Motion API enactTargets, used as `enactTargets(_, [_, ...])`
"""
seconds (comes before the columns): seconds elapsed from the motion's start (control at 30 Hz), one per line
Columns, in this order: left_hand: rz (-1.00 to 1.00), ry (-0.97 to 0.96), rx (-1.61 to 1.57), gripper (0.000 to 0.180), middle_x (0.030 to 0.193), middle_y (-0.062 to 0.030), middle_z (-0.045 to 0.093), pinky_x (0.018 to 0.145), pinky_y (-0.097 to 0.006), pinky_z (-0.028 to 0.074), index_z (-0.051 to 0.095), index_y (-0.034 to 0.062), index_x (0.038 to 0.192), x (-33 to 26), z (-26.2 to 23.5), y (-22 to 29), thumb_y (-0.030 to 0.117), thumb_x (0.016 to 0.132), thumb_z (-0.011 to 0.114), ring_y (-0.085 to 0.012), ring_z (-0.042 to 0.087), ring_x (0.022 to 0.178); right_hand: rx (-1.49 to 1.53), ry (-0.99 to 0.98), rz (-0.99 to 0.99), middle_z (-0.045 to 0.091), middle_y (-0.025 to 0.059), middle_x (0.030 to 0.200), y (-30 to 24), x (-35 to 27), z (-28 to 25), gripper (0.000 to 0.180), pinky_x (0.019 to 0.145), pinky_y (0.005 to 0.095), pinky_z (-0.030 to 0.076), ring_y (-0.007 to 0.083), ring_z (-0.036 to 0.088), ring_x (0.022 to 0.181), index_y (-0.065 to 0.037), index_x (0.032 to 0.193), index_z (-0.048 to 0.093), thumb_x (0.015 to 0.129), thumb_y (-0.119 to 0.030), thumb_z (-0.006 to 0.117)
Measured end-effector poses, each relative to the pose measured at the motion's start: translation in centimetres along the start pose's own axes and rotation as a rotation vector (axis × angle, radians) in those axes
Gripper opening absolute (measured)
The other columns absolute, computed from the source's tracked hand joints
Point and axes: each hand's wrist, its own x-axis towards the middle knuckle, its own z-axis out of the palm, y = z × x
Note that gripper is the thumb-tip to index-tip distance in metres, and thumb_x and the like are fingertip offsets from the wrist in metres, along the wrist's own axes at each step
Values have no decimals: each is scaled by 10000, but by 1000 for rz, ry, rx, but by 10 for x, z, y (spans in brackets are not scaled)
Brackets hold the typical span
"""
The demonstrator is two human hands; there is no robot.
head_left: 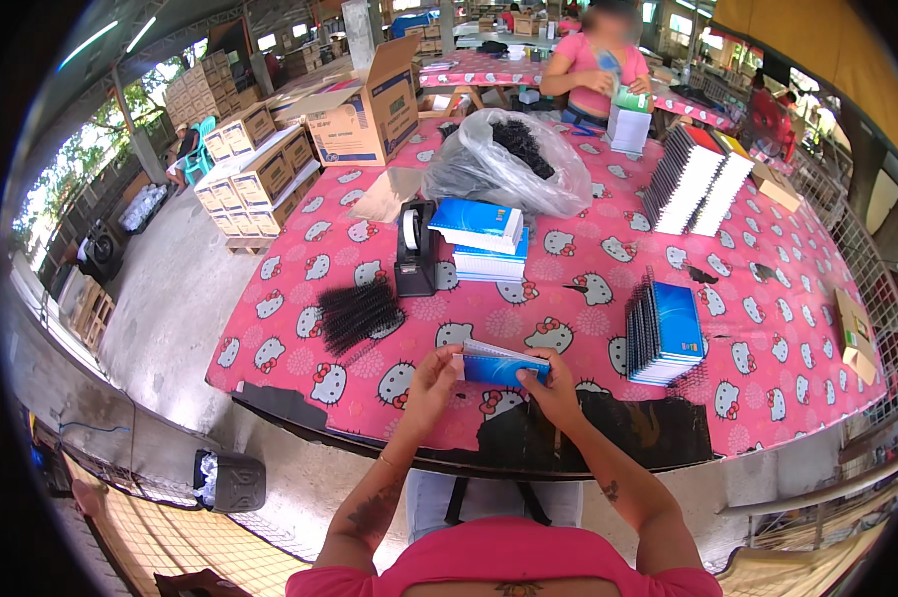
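Note:
Near the table's front edge, a blue-covered notebook (498, 369) is held between both hands. My left hand (435, 380) pinches its left end, and my right hand (551, 389) grips the right end with the thumb on the blue cover. White page edges show along its far side. Left of it lies a pile of black spiral binding coils (358, 313). Beyond the hands stands a stack of blue notebooks (491, 261), beside a black tape dispenser (416, 254). Spiral-bound blue notebooks (679, 318) are stacked to the right.
A clear plastic bag (553, 189) with black coils lies farther back, near an open carton (361, 124). Tall stacks of bound notebooks (682, 179) stand far right. Across the pink patterned table (588, 249) a person (596, 70) handles books. Boxes (260, 174) are piled left.

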Motion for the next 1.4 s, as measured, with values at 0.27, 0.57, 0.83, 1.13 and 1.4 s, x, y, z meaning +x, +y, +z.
enactTargets(0.27, [104, -10, 364, 317, 1109, -59, 611, 878, -280, 486, 531, 6, 1269, -8, 4, -31, 35, 961, 599, -118, 589, 995, -45, -7, -44, 603, 19, 952, -7, 0, 3, 313, 683, 240, 473, 78, 571, 780, -42, 1161, 567, 911, -132, 732])
enactTargets(0.57, [207, -97, 453, 582, 1420, -240, 507, 1029, -374, 445, 328, -8, 1484, 2, 8, -29, -47, 931, 507, -349, 539, 1289, -118, -27, -6, 603, 36, 946, -9, -3, 0, 293, 657, 250, 481, 89, 583, 758, -56, 1128, 548, 903, -113, 725])
enactTargets(0.83, [243, -7, 567, 580, 1386, -236, 522, 967, -384, 490, 293, 24, 1529, -9, 27, -30, -36, 975, 453, -340, 631, 1138, -60, 13, 63, 620, 38, 915, -16, -4, 0, 313, 650, 246, 486, 83, 591, 730, -46, 1140, 531, 887, -43, 716])
enactTargets(1.13, [233, 75, 477, 305, 876, -91, 609, 715, -289, 498, 540, 13, 1308, -9, 20, -29, 29, 1004, 512, -118, 582, 760, -5, -67, 203, 639, 31, 937, -24, -2, -3, 298, 741, 244, 488, 84, 610, 864, -27, 1145, 590, 883, -59, 729])
enactTargets(1.4, [188, -62, 495, 209, 881, -139, 626, 761, -308, 484, 577, 9, 1174, -9, 6, -19, 24, 965, 567, -155, 590, 823, 7, -152, 120, 668, 33, 948, -14, -2, -11, 168, 787, 256, 486, 91, 608, 858, -18, 1065, 675, 902, -51, 705])
